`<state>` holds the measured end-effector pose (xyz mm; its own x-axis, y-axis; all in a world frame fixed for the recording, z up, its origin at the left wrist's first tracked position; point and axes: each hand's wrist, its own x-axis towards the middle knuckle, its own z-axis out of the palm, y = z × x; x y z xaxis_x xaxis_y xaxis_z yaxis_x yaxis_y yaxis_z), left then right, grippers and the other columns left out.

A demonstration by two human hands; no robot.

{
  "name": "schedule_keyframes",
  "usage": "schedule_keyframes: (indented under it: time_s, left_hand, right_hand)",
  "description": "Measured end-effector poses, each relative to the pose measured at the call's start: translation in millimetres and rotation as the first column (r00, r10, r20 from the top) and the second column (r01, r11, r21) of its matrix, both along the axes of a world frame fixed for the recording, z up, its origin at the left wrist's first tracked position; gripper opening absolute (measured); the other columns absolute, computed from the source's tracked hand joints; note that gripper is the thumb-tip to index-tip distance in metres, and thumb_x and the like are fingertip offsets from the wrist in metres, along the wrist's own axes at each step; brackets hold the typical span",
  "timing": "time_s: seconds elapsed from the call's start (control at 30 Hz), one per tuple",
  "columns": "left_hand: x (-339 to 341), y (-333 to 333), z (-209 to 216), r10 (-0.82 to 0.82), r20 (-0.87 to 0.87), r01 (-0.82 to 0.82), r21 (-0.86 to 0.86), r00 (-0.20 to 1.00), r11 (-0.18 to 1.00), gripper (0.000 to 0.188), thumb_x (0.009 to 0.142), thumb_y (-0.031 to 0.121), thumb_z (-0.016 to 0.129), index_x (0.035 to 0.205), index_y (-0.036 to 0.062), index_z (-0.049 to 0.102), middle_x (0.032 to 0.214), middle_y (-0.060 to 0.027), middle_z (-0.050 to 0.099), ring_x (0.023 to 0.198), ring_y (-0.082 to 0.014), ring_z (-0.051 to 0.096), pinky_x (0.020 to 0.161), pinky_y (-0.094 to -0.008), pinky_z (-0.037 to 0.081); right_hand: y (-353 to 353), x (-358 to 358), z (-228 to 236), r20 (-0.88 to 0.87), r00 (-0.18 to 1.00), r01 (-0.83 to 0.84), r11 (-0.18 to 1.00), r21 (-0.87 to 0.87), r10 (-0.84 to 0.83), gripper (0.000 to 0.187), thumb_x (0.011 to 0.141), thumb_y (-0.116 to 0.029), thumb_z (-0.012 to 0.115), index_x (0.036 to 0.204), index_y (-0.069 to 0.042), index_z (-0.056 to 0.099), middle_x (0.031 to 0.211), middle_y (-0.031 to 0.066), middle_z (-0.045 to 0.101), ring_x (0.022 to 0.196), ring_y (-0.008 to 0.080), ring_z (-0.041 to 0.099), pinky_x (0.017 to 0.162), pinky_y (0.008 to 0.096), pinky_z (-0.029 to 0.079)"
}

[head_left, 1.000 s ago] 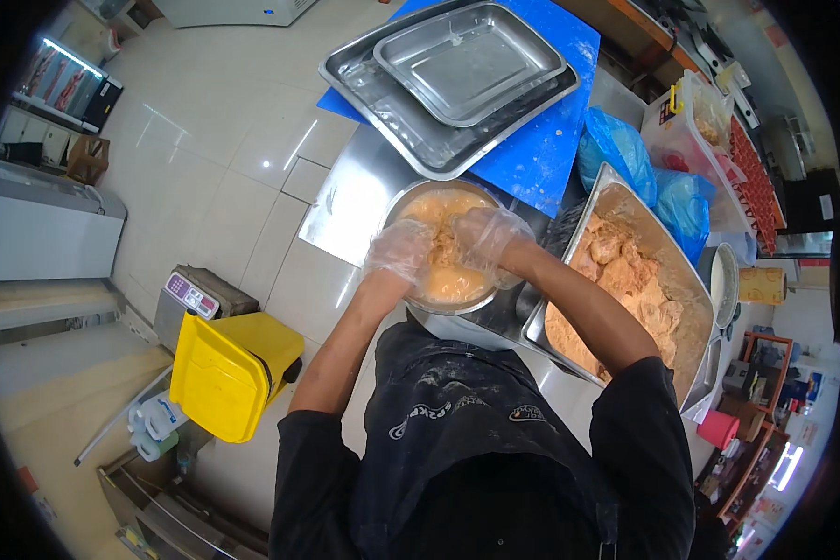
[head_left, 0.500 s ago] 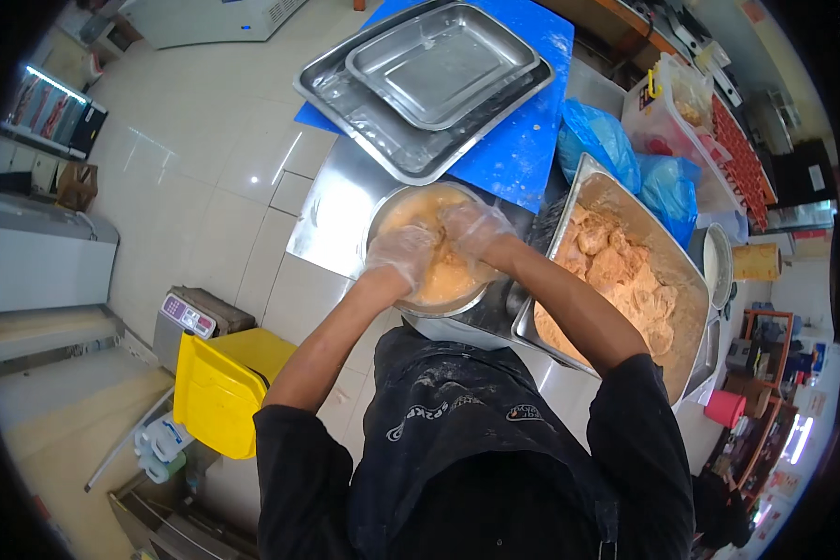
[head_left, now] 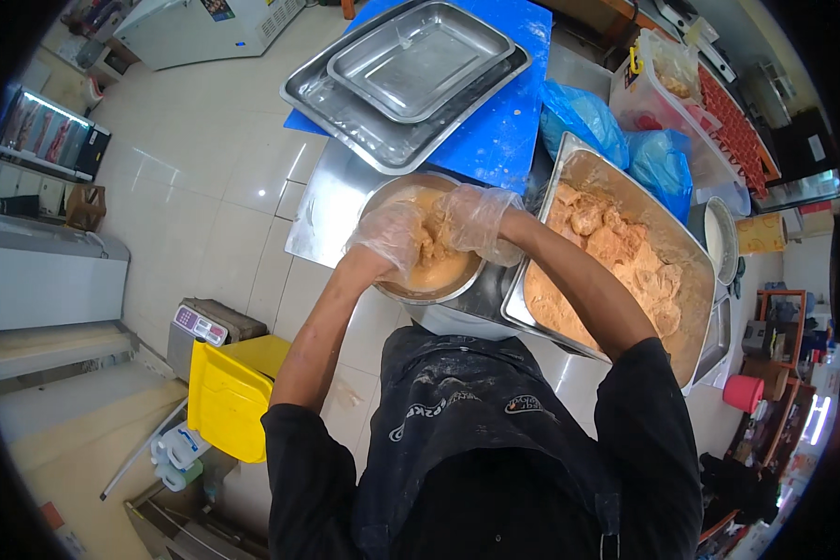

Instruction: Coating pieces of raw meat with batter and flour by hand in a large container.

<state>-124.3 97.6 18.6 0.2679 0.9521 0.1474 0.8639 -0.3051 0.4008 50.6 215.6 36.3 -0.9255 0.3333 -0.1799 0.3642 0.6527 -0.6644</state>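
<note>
A round metal bowl (head_left: 425, 300) stands on the steel table in front of me, with thin orange-yellow liquid (head_left: 439, 273) in it. Both my hands wear clear plastic gloves. My left hand (head_left: 385, 236) and my right hand (head_left: 479, 222) close from opposite sides on a lumpy, coated clump of what looks like chicken (head_left: 432, 240), lifted at the liquid's surface. The fingertips are partly hidden by the clump. To the right, a deep rectangular metal pan (head_left: 686, 313) holds orange-tinted flour with several coated pieces (head_left: 595, 224) in it.
Beyond the bowl, two stacked metal trays (head_left: 397, 140) lie on a blue board (head_left: 504, 140). Blue plastic bags (head_left: 658, 173) and a clear plastic bin (head_left: 649, 93) stand behind the pan. A yellow bin (head_left: 229, 397) and a scale (head_left: 201, 325) are at the left.
My hands have come up from the liquid, bringing the coated clump into sight between them. The whole view has shifted slightly.
</note>
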Motion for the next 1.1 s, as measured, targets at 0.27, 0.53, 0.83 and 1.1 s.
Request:
schedule_keyframes:
  time_s: [0.27,0.53,0.83,1.1]
  left_hand:
    - [-6,0,55,-0.094,-0.014,0.094,0.307,0.995,0.947,0.023,0.069,0.014,0.062,0.090,0.0042,0.061,0.084,-0.0127,0.060,0.079,-0.0316,0.057,0.070,-0.0393,0.047]
    - [-10,-18,59,0.058,0.282,-0.133,0.253,0.958,0.958,0.023,0.066,0.013,0.064,0.086,0.0036,0.059,0.086,-0.0135,0.058,0.077,-0.0326,0.056,0.068,-0.0384,0.046]
    - [10,-19,88,0.083,0.113,-0.105,0.209,0.990,0.972,0.016,0.063,0.013,0.064,0.076,0.0052,0.056,0.075,-0.0127,0.053,0.069,-0.0318,0.054,0.061,-0.0400,0.045]
    - [86,35,140,-0.087,-0.066,0.100,0.242,0.994,0.965,0.028,0.064,0.011,0.061,0.091,0.0039,0.059,0.077,-0.0143,0.054,0.074,-0.0310,0.055,0.066,-0.0422,0.045]
  right_hand:
    - [-5,0,88,-0.262,0.963,-0.031,0.995,0.096,0.056,0.022,0.061,-0.013,0.067,0.082,-0.005,0.063,0.071,0.0156,0.062,0.068,0.0303,0.062,0.061,0.0358,0.050]
    - [-24,-11,53,-0.303,0.949,0.113,0.992,0.058,-0.091,0.032,0.062,-0.021,0.069,0.092,-0.010,0.063,0.077,0.0156,0.063,0.070,0.0320,0.061,0.065,0.0374,0.050]
    - [-42,-3,67,-0.279,0.956,0.100,0.994,0.037,-0.086,0.027,0.064,-0.021,0.066,0.088,-0.009,0.063,0.081,0.0163,0.064,0.071,0.0305,0.061,0.066,0.0369,0.050]
    - [-29,96,122,-0.380,0.855,0.280,0.930,-0.237,-0.354,0.029,0.071,-0.019,0.064,0.098,-0.008,0.063,0.087,0.0089,0.064,0.080,0.0212,0.062,0.070,0.0299,0.050]
